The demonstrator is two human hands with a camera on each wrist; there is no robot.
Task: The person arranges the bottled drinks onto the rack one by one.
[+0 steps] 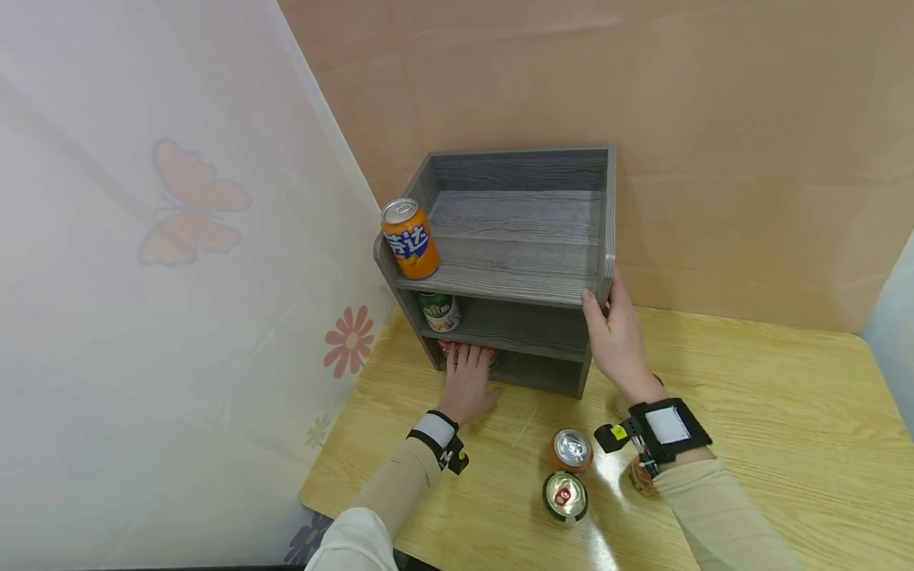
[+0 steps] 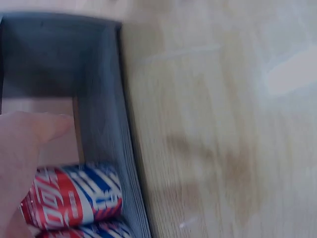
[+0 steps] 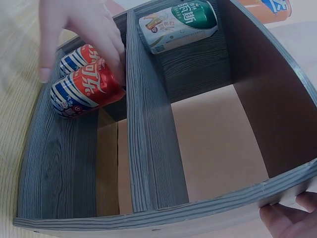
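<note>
Touching upright red can [image 3: 81, 94] just beyond with nearer, spread-fingered left hand [image 1: 469, 388]; gripping rack [image 1: 514, 258] at right with right hand [image 1: 620, 339].

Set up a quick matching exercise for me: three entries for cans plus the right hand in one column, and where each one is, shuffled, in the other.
Column one
1. Orange can with blue-and-white lettering
2. Pair of red-and-blue cans
3. Right hand
4. Green-and-white can

Column two
A. On the bottom shelf
B. Gripping the rack
C. On the middle shelf
D. On the top shelf

Pairs: 1-D, 2-A, 3-B, 4-C
</note>
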